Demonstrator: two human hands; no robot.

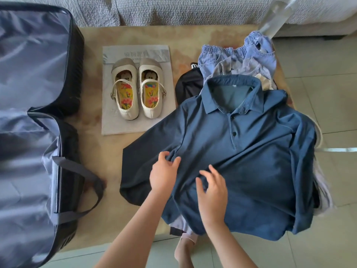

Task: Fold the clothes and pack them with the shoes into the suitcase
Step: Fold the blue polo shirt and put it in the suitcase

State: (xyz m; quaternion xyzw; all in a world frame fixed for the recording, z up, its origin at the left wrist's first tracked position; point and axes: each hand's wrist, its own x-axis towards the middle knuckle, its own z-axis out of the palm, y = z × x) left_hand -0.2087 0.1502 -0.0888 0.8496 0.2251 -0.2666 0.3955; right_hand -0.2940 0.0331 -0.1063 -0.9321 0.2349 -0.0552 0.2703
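Observation:
A dark blue long-sleeved polo shirt (pixel 241 151) lies front up on the low table, collar away from me, one sleeve stretched toward the near left. My left hand (pixel 164 173) pinches a fold of its fabric near the left side seam. Just right of it, my right hand (pixel 212 192) hovers over or lightly touches the shirt's lower front with spread, relaxed fingers. A pair of cream strap shoes (pixel 138 89) with flowered insoles stands on a grey paper bag (pixel 116 124). The open suitcase (pixel 34 117) with grey lining fills the left side.
More clothes are piled behind the shirt: light blue denim trousers (pixel 237 53), a grey garment (pixel 243 69) and a black one (pixel 188 86). A grey sofa (pixel 154 10) runs along the back. Tiled floor (pixel 332 74) lies to the right. My foot (pixel 183 250) is below the table edge.

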